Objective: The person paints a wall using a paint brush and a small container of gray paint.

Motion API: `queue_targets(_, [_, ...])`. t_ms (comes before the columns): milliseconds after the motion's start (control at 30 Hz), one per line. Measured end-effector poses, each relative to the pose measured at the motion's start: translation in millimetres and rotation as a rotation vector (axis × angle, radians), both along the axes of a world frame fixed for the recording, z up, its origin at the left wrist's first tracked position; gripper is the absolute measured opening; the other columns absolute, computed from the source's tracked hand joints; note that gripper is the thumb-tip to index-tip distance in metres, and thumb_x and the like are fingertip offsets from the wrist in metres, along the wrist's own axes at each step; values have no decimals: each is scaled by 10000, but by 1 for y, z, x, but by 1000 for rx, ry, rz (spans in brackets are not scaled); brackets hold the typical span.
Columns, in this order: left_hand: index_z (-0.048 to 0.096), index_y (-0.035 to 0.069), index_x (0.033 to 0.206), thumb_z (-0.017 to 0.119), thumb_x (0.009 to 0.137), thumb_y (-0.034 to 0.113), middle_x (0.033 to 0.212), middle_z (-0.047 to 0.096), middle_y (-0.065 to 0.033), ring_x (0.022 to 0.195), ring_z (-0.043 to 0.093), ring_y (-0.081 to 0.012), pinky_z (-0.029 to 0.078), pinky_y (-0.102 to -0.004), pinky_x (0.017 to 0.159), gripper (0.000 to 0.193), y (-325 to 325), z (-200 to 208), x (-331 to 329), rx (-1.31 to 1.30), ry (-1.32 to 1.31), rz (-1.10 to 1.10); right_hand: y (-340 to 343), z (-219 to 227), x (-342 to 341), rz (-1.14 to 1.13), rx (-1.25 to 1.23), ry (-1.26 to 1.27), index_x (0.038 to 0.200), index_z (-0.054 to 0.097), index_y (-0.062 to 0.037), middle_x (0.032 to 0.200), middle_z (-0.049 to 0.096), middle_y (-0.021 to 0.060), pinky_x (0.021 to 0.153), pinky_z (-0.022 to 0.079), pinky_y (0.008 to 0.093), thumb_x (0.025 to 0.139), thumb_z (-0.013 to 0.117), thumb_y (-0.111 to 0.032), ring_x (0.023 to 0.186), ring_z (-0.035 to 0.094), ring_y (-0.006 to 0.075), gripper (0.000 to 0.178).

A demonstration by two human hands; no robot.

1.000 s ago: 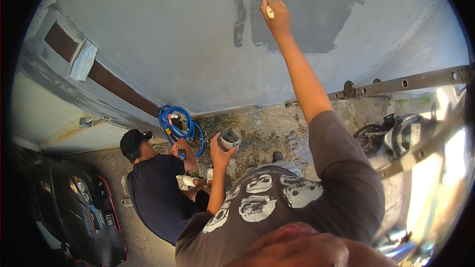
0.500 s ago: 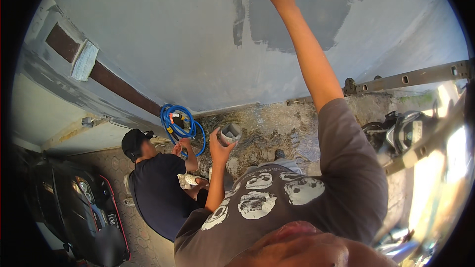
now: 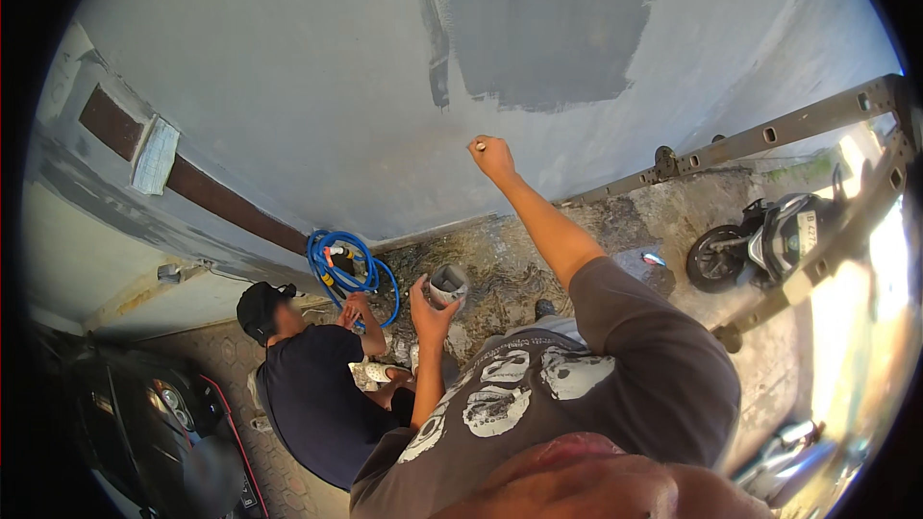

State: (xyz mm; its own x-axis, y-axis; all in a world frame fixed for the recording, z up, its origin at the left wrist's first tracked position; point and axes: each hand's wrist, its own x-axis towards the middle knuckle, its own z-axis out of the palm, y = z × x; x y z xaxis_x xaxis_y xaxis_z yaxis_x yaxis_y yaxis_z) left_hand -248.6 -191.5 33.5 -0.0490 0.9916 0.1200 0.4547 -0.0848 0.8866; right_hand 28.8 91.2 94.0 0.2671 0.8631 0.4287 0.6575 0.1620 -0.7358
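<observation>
My left hand (image 3: 433, 319) is wrapped round a small grey paint cup (image 3: 449, 281), its open top facing up, with grey inside. My right hand (image 3: 493, 158) is a closed fist in front of the pale grey wall (image 3: 317, 106). Only the pale handle end of a paintbrush (image 3: 481, 146) shows in it; the bristles are hidden. Above that fist, a large darker grey painted patch (image 3: 548, 24) covers part of the wall, with a narrow dark streak (image 3: 438, 67) to its left.
A person in a black cap (image 3: 317, 389) crouches at left, hands close to a coiled blue hose (image 3: 332, 264). A black car (image 3: 135, 423) stands behind them. At right are a metal ladder (image 3: 769, 135) and a motorcycle (image 3: 769, 240). A paper-like sheet (image 3: 156, 156) hangs across a brown strip (image 3: 231, 202).
My right hand has come down from the dark patch, with the brush, to lower on the wall. My left hand still holds the cup at nearly the same place. The view has shifted slightly.
</observation>
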Motion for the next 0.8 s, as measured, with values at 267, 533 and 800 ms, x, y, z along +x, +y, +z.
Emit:
queue_targets(267, [474, 22, 1450, 965, 680, 164, 1344, 551, -184, 1216, 584, -329, 500, -433, 970, 924, 2, 5, -12, -9, 40, 31, 60, 246, -17, 65, 634, -6, 899, 742, -66, 705, 659, 148, 639, 509, 433, 946, 692, -267, 696, 607, 365, 212])
queue_targets(533, [484, 22, 1429, 967, 659, 145, 1335, 557, -172, 1218, 586, -321, 512, -416, 965, 916, 18, 1, 9, 29, -14, -23, 129, 408, 80, 1, 1169, -215, 1050, 730, 15, 892, 727, 192, 701, 538, 400, 967, 678, -142, 762, 685, 322, 185])
queue_targets(800, [497, 4, 1425, 983, 631, 184, 1269, 576, -138, 1051, 584, -237, 486, -337, 859, 948, 1, -13, -3, 86, 40, 38, 14, 23, -19, -19, 149, 119, 1001, 757, -51, 865, 721, 218, 743, 549, 469, 928, 687, -201, 850, 690, 422, 180])
